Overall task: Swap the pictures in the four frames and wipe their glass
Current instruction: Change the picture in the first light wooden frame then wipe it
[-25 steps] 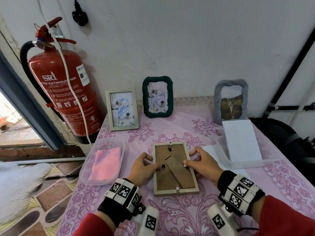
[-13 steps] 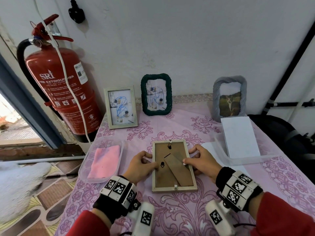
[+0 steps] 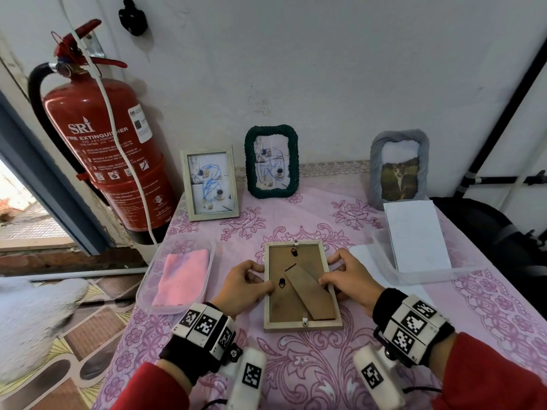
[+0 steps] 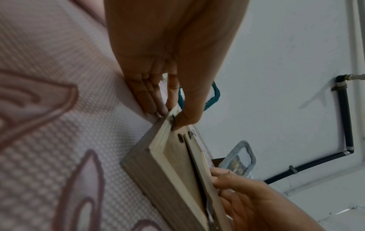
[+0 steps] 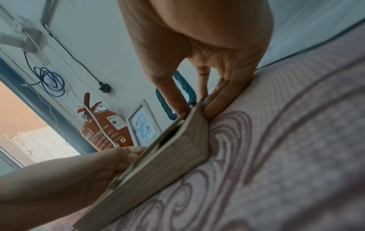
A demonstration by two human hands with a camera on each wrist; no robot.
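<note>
frame (image 3: pixel 299 291) centre of table (image 3: pixel 325 365) | cloth tub (image 3: pixel 148 294) left | paper tray (image 3: pixel 381 258) right

Soft, even daylight fills the room, brightest at the doorway (image 3: pixel 17 208) on the left. The head view bends straight lines near its edges. Both wrist views look dimmer, with the nearby tablecloth (image 5: pixel 296 156) blurred.

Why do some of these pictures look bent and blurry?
Head view: wide lens bows the wall edges and fire extinguisher, yet the wooden frame is sharp under soft, even light. Left wrist view: the tablecloth up close is blurred. Right wrist view: the frame's near corner and the left hand smear.
</note>
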